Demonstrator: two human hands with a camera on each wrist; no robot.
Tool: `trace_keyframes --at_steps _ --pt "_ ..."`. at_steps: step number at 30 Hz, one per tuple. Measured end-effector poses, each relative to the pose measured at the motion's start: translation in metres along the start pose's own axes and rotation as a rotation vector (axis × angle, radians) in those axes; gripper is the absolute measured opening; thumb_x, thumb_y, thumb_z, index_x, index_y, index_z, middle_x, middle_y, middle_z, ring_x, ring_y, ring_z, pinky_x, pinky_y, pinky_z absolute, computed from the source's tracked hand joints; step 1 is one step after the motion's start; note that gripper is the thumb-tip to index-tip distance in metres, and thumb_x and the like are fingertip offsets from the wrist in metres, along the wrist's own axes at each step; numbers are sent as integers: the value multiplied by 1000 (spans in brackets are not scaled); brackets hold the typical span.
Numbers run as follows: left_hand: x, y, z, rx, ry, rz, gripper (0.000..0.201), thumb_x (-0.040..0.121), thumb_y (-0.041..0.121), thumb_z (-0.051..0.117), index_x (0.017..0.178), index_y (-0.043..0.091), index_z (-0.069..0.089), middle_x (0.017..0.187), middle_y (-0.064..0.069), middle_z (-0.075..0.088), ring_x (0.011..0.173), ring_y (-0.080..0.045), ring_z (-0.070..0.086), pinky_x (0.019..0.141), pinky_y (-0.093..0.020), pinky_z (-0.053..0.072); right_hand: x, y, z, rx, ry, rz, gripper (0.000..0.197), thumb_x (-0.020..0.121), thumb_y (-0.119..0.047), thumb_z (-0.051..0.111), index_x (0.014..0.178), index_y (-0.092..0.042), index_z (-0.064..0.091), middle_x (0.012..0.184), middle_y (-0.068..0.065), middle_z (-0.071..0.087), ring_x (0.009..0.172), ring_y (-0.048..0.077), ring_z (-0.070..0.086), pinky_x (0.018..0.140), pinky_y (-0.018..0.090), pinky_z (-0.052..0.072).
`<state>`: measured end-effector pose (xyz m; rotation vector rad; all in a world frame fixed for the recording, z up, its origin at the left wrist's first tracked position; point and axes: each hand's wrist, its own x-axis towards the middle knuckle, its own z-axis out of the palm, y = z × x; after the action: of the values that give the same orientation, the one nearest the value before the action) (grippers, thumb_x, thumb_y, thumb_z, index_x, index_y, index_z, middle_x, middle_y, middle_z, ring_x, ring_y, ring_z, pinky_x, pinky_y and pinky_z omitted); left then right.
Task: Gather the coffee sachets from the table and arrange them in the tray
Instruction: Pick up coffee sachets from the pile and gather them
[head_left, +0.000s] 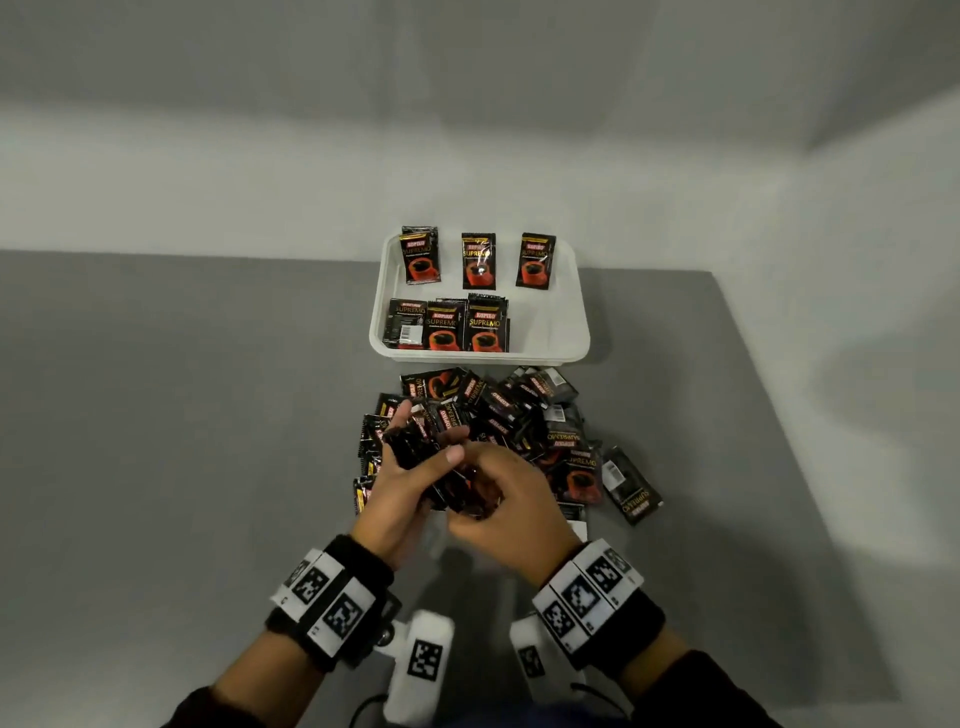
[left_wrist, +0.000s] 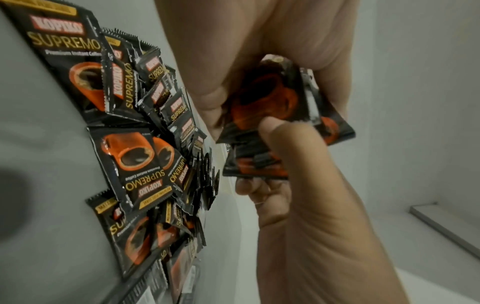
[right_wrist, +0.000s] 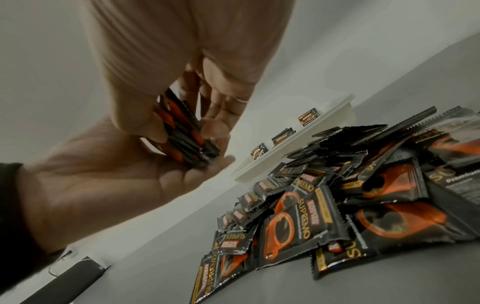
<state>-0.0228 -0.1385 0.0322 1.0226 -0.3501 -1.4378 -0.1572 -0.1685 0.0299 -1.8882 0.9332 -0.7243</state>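
A white tray (head_left: 480, 357) stands at the table's far edge, with three black-and-orange coffee sachets (head_left: 479, 261) in its back row and several overlapping in front. Just before the tray lies a loose pile of sachets (head_left: 524, 415), also seen in the wrist views (left_wrist: 135, 156) (right_wrist: 337, 195). Above the pile's near left side my left hand (head_left: 421, 441) grips a small stack of sachets (head_left: 415, 447) on edge in its palm. My right hand (head_left: 483, 501) pinches the same stack (left_wrist: 272, 115) (right_wrist: 184, 135) from the near end, thumb on its face.
The grey table (head_left: 208, 415) stretches bare to the left and right of the pile, with its right edge (head_left: 769, 364) running back to the white wall (head_left: 467, 156). The tray's rim (right_wrist: 257, 170) stands right behind the pile.
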Motion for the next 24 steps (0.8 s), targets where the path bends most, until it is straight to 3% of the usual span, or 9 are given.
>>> trace_keyframes --at_steps 3,7,9,11,13,15,19,21,24 --pt "3 -6 6 -44 57 13 76 71 12 62 137 30 29 106 -12 67 99 -23 64 86 -41 52 4 7 -8 45 -13 -36 45 65 -22 65 107 -35 55 97 -26 58 89 -6 58 73 7 44" --pt "12 -13 11 -96 128 -6 77 73 11 64 139 33 31 118 -12 55 98 -24 60 76 -40 54 10 17 -24 54 -166 -65 57 68 -29 78 121 -31 57 109 -15 57 96 -7 54 79 5 43" --pt "16 -16 10 -94 158 -13 77 73 11 63 138 38 32 130 -12 52 103 -25 59 78 -44 53 9 23 -42 72 -260 3 77 62 -37 83 131 -33 49 112 -24 51 87 -9 55 75 8 47" --pt "19 -18 7 -103 155 -17 79 72 11 62 138 40 31 134 -10 53 107 -27 60 82 -49 52 6 30 -67 56 -211 123 78 60 -50 80 130 -43 46 112 -25 54 78 -2 58 69 16 53" --pt "22 -21 3 -112 131 -20 78 74 13 61 140 41 29 127 -6 58 99 -23 65 74 -46 55 1 44 -96 -13 -16 257 65 64 -58 72 123 -39 52 108 -19 60 81 0 61 72 19 51" --pt "22 -22 1 -123 113 -42 76 76 16 59 143 31 28 107 -2 65 81 -15 69 63 -36 56 -5 65 -127 -243 116 447 54 74 -49 69 121 -25 55 110 -6 63 92 9 61 79 24 47" --pt "21 -27 2 -108 28 -119 47 74 15 57 119 4 45 79 -2 65 67 -12 66 56 -27 55 -29 104 -155 -723 -179 777 63 74 -49 71 121 -12 53 121 10 56 110 28 54 91 37 46" --pt "21 -30 1 -132 26 -142 40 73 13 56 112 6 50 84 -5 63 73 -15 65 64 -29 58 -41 117 -146 -701 -139 807 54 72 -45 74 111 -11 58 118 11 53 107 29 54 91 40 46" --pt "20 -32 -1 -167 -11 -148 47 75 11 52 121 21 49 92 -9 68 88 -24 67 83 -39 56 -53 127 -130 -536 89 833 30 71 -27 77 92 -17 58 111 7 56 101 26 56 91 41 47"
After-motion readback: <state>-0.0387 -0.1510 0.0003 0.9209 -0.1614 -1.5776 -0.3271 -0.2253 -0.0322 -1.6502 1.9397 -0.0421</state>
